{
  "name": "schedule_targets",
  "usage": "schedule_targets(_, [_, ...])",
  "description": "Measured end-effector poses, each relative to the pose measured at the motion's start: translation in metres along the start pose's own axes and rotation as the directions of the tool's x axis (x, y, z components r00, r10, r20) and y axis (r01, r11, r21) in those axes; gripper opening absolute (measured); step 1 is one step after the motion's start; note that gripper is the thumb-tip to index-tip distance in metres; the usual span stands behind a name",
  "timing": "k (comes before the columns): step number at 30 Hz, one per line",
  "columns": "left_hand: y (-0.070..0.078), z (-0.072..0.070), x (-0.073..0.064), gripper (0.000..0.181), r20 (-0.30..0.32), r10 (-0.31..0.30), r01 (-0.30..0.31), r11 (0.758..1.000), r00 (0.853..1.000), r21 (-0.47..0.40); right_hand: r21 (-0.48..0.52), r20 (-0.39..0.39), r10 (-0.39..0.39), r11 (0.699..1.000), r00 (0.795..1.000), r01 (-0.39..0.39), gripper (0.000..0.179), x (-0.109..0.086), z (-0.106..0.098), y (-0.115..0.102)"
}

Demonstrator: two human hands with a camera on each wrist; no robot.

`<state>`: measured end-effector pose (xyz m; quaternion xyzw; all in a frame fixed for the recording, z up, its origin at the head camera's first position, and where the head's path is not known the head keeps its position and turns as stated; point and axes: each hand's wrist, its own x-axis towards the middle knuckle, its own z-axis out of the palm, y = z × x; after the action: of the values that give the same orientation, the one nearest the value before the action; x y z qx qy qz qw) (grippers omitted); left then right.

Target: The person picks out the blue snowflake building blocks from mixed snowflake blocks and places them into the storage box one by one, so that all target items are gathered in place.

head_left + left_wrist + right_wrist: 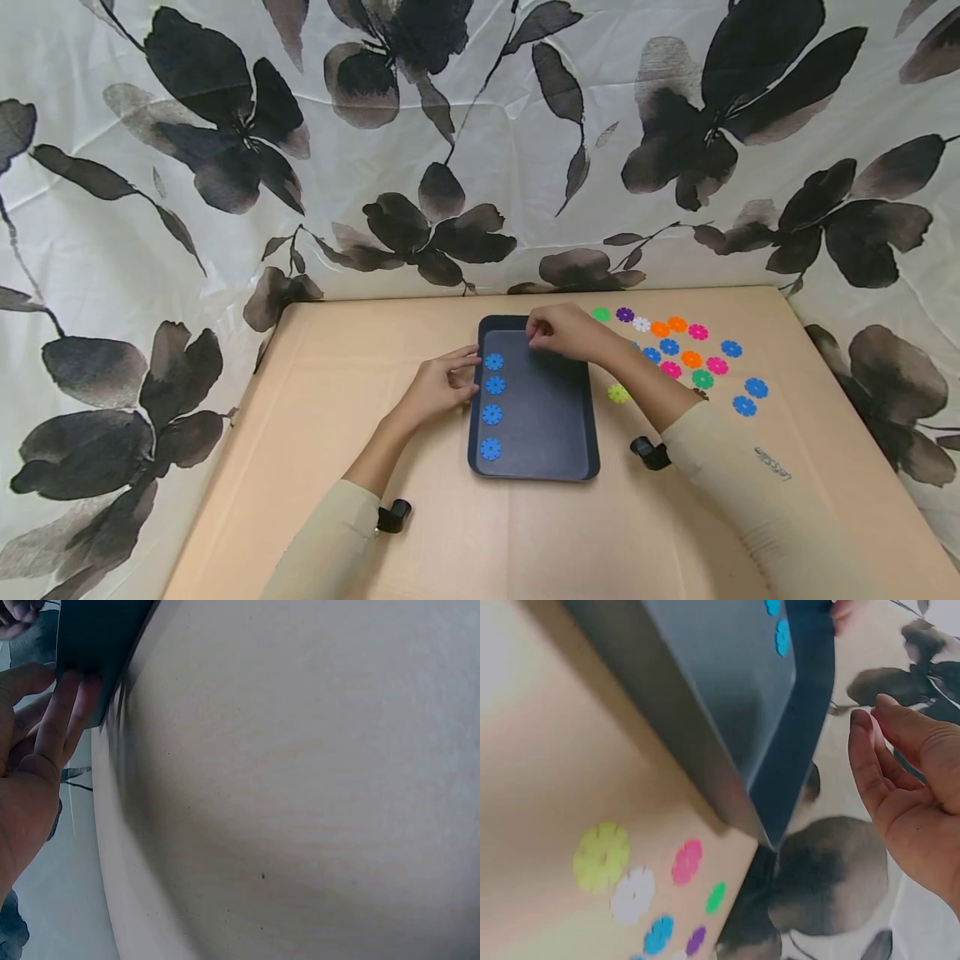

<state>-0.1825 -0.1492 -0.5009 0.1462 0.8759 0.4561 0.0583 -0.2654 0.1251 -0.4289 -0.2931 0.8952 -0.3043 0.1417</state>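
Observation:
A dark grey tray (540, 400) bears several blue notched discs (492, 414) in a column along its left side, also seen as blue discs (782, 637) in the right wrist view. My left hand (437, 385) is at the tray's left rim. In the left wrist view, the left hand's extended fingers (56, 727) touch the tray's outer wall (94, 652). Above the tray's far end is my right hand (566, 332). In the right wrist view, the right hand (919, 776) has thumb and index fingertips close together; whether something thin lies between them cannot be made out.
Right of the tray, loose notched discs are scattered on the tan table (375, 350), among them a yellow-green disc (618, 393), an orange disc (692, 359) and a pink disc (717, 366). My right forearm covers some. Floral cloth (420, 150) hangs behind the table.

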Motion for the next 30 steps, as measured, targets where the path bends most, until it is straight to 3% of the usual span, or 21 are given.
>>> schedule_targets(5, [-0.001, -0.001, 0.0, 0.049, 0.001, -0.004, 0.004, 1.0, 1.0, -0.015, 0.009, -0.044, 0.001, 1.0, 0.999, 0.0, 0.01, -0.027, -0.022, 0.005])
schedule_targets(11, [0.0, -0.001, 0.0, 0.049, -0.002, -0.008, 0.008, 1.0, 1.0, -0.024, -0.015, -0.108, 0.025, 1.0, 0.994, -0.027, 0.012, -0.063, -0.042, 0.029])
schedule_targets(30, [0.0, 0.0, -0.001, 0.049, -0.003, 0.016, -0.016, 1.0, 1.0, 0.005, -0.087, -0.252, 0.185, 0.973, 0.95, -0.213, 0.019, -0.182, -0.062, 0.121])
